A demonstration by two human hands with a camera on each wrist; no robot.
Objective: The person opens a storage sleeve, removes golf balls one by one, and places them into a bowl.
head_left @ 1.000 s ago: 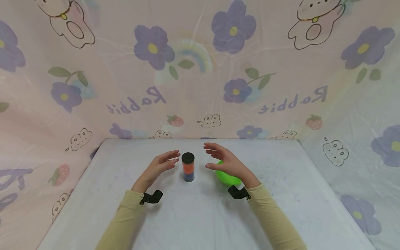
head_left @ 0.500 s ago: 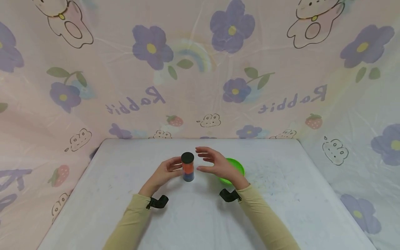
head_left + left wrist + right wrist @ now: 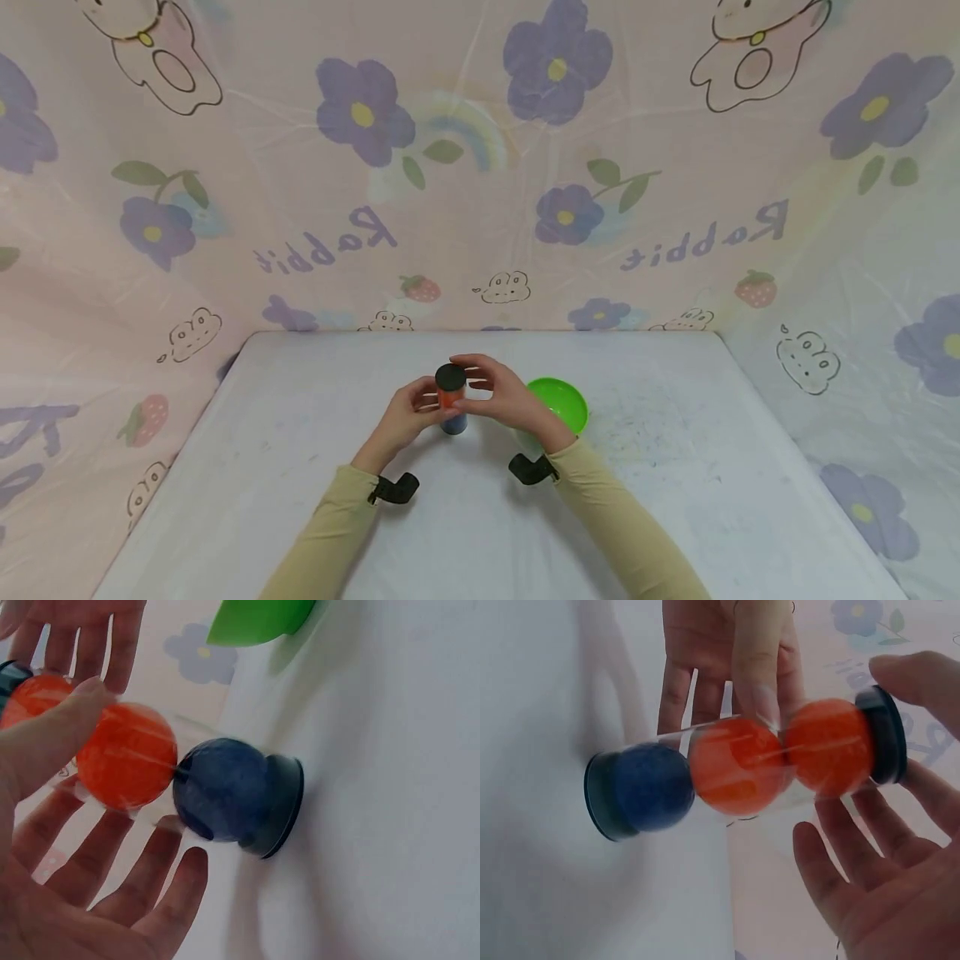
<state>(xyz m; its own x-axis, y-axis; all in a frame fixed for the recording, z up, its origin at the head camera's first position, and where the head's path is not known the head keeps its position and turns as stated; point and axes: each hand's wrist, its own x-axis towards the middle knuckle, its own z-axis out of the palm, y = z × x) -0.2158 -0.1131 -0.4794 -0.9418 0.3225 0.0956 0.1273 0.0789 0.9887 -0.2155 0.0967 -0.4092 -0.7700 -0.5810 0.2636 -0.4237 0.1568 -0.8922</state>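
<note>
A clear tube (image 3: 453, 421) with dark end caps stands upright on the table, holding a blue ball (image 3: 654, 786) and two orange balls (image 3: 739, 765). My left hand (image 3: 401, 419) holds it, the thumb lying across the wall by the orange balls and the fingers round the other side. At the upper end, beside the dark cap (image 3: 885, 735), my right hand (image 3: 510, 400) has its thumb and fingers spread around the tube. Its fingers look fairly straight; whether they touch the tube is hard to tell.
A bright green bowl (image 3: 564, 400) sits just behind the right wrist, partly covered by it. The white table (image 3: 675, 467) reaches back to a patterned cloth wall (image 3: 465, 208). Black camera mounts (image 3: 397, 488) are strapped to both wrists.
Both hands have come inward to the tube. The left hand has taken hold of it; the right has moved left to its upper end, uncovering more of the bowl. The tube stays in place.
</note>
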